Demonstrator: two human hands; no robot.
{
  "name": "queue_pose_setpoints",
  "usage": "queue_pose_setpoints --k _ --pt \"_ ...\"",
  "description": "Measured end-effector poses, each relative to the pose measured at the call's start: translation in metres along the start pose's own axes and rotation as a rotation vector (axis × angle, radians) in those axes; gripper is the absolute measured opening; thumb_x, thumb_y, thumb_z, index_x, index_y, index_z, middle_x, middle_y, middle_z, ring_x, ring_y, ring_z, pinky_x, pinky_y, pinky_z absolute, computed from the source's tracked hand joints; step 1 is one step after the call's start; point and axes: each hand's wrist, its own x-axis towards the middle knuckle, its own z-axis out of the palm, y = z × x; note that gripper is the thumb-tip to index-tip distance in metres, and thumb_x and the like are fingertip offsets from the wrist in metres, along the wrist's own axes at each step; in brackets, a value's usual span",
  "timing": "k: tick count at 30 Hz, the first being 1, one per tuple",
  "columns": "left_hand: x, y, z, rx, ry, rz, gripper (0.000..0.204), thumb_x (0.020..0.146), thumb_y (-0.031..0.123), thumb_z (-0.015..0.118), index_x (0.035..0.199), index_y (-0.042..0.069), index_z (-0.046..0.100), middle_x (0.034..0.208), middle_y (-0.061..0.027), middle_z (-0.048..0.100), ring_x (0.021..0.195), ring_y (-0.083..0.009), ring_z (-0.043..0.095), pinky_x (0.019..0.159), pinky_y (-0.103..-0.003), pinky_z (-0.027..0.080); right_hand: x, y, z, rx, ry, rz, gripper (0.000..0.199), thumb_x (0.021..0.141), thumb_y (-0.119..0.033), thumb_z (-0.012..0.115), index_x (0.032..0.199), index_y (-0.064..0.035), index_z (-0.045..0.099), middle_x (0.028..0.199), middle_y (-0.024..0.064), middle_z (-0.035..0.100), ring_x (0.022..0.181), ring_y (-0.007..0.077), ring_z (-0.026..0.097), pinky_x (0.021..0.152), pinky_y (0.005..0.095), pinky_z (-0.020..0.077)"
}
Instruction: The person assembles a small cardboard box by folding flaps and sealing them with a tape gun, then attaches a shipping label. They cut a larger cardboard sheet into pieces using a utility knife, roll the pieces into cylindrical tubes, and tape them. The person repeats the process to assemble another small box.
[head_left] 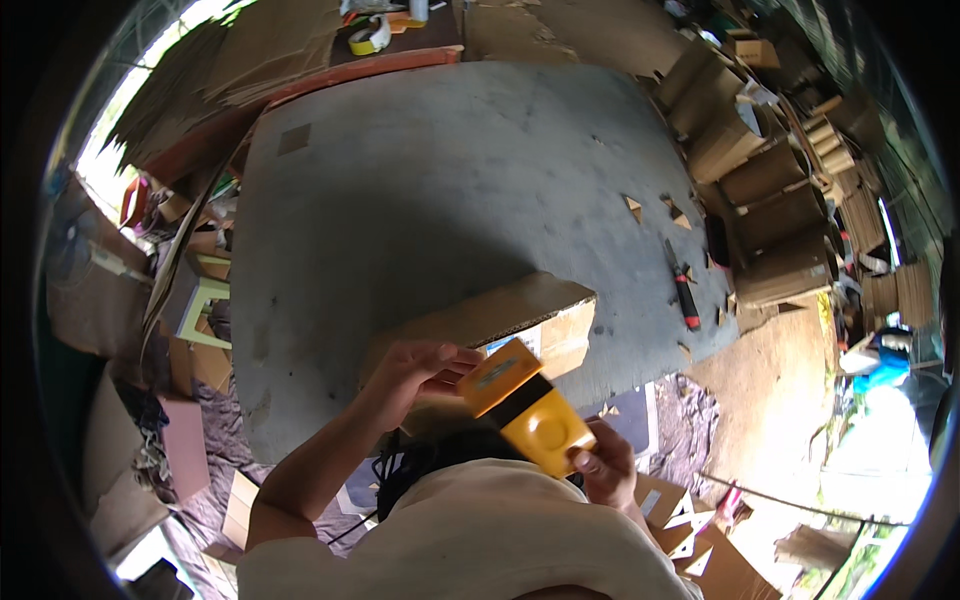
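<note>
Well, the right hand [608, 462] clamps the yellow case [545, 428]; the left hand [415, 375], loosely curled beside its far end, should steady it against tipping.

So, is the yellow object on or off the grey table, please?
Off the table: the right hand holds the yellow object by one end.

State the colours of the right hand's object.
The object is yellow-orange with a black band; best in the head view.

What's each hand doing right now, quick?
Left hand: partly open beside the yellow box; can't tell if touching.
Right hand: closed, holding the yellow box near its lower corner.
</note>
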Motion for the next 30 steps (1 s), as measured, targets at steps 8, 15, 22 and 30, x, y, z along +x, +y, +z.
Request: queue_pose_setpoints --k 8,15,22,30 --pt "0.001 0.006 -0.027 -0.26 -0.164 -0.322 0.028 0.088 0.016 0.055 0.104 -0.006 0.057 0.096 -0.0116 0.061 0.081 -0.0141 0.062 0.07 -0.025 0.053 -0.027 0.023 0.057 -0.113 0.099 -0.048 0.042 0.077 -0.017 0.068 0.109 0.0057 0.051 0.087 0.01 0.053 0.082 0.0172 0.051 0.073 0.0271 0.0393" --pt "0.0 0.014 -0.028 -0.183 -0.098 -0.438 0.026 0.086 0.011 0.056 0.108 -0.003 0.056 0.098 -0.0118 0.061 0.085 -0.0152 0.062 0.074 -0.027 0.053 -0.022 0.017 0.088 -1.095 0.179 -0.537 0.089 0.049 -0.021 0.084 0.124 0.0006 0.042 0.083 0.0139 0.054 0.069 0.0259 0.054 0.063 0.0347 0.0456" --pt "-0.009 0.022 -0.026 -0.323 -0.412 -0.424 0.032 0.083 0.01 0.06 0.112 0.0 0.055 0.105 -0.0114 0.059 0.092 -0.0165 0.06 0.081 -0.029 0.051 -0.025 0.036 0.079 -0.984 0.234 -0.866 0.068 0.047 -0.019 0.08 0.111 -0.0142 0.06 0.08 0.0117 0.053 0.06 0.022 0.053 0.049 0.0306 0.0437" --pt "0.017 0.047 -0.026 0.288 -0.325 0.022 0.024 0.075 -0.005 0.063 0.098 0.001 0.063 0.085 -0.0065 0.063 0.077 -0.0106 0.06 0.074 -0.025 0.051 -0.03 0.02 0.09 -1.093 0.339 -0.673 0.066 0.045 -0.009 0.077 0.109 -0.021 0.062 0.076 0.0076 0.049 0.053 0.0193 0.051 0.043 0.0291 0.0428"
